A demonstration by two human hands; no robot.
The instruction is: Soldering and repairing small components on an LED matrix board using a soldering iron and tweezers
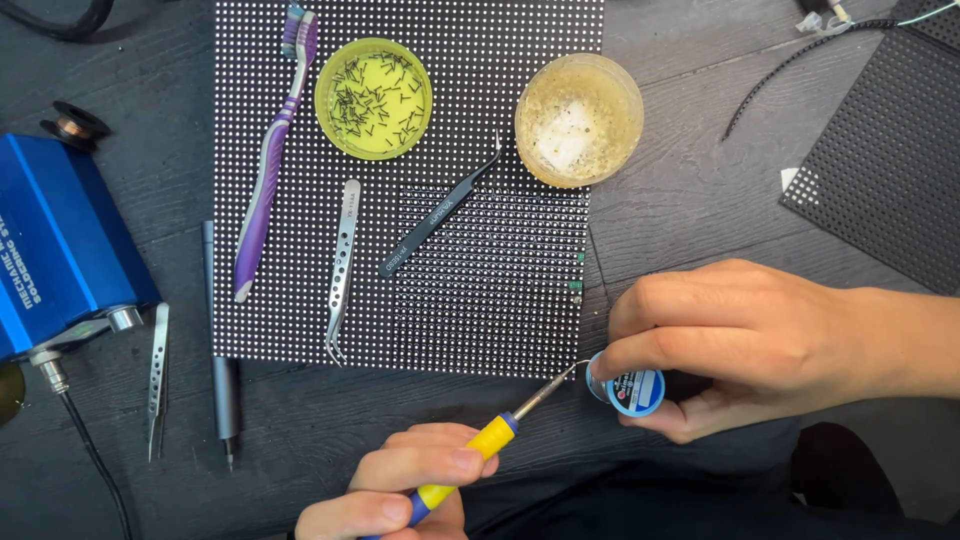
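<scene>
Round blue-and-white label (636, 391) on the small spool in right hand (745, 345), near counter's front edge. White lettering panel on blue box (60, 245), left edge.

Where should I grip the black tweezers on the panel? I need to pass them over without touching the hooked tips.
Take the black tweezers by the blunt lower-left end, coming from the bottom-left. They lie flat and diagonal on the dotted panel; the fine curved tips point up-right toward the amber cup, so that end stays clear.

Dark wooden table (690, 190) bears dotted panel (300, 300), blue station (60, 240).
</scene>
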